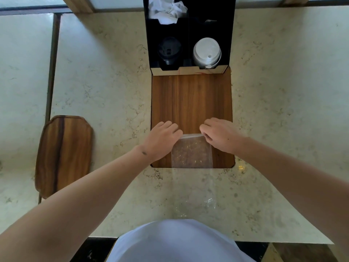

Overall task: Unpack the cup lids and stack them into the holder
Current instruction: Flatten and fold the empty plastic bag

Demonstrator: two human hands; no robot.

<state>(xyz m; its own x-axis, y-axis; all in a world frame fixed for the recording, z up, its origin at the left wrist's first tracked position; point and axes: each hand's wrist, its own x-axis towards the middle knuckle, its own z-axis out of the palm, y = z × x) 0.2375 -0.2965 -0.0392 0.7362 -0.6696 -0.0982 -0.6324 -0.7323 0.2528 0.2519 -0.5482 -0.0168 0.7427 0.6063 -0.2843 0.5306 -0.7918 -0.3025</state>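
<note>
Nearest, a clear, empty-looking plastic bag (191,154) runs lengthwise away from the body; left hand (162,138) and right hand (220,134) pinch its far corners, equally near. White lids (206,52) sit stacked in the black holder (188,31) beyond.

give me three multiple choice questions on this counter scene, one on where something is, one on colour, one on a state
1. Where is the white lid stack?
A. right slot of the black holder
B. on the small wooden tray
C. inside the bag

2. What colour are the lids in the left slot?
A. white
B. black
C. red

3. What are the hands doing with the clear plastic bag?
A. not touching it
B. only one touches it
C. left hand and right hand both hold its far edge

Answers: 1 A, the stack sits in the right compartment. 2 B, they look dark. 3 C, both sets of fingers meet the bag's edge.
</note>
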